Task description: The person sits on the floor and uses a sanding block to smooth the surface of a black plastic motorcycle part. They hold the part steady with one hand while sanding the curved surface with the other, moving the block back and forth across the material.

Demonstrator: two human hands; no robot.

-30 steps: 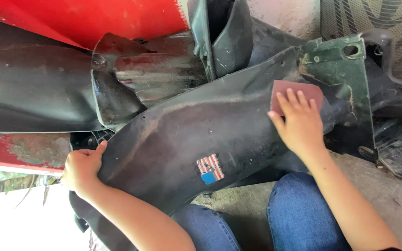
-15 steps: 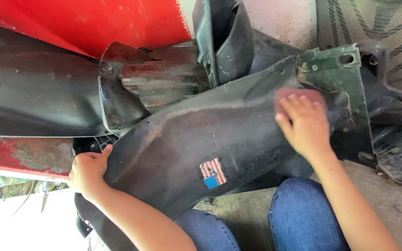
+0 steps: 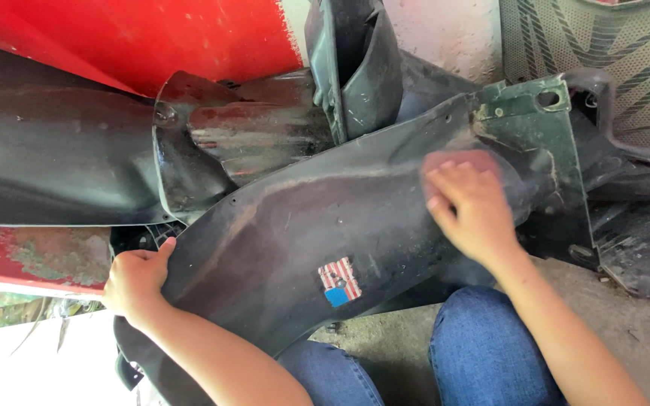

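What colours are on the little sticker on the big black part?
The sticker has red and white stripes with a blue patch in one corner, stuck on the black fender; the head view shows it.

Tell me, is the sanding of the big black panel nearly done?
Not nearly, it seems. The curved black plastic fender panel looks dull and scuffed near the top. The right hand presses a reddish sandpaper sheet there, while the left hand grips the lower edge. The striped sticker and the darker area around it look unsanded.
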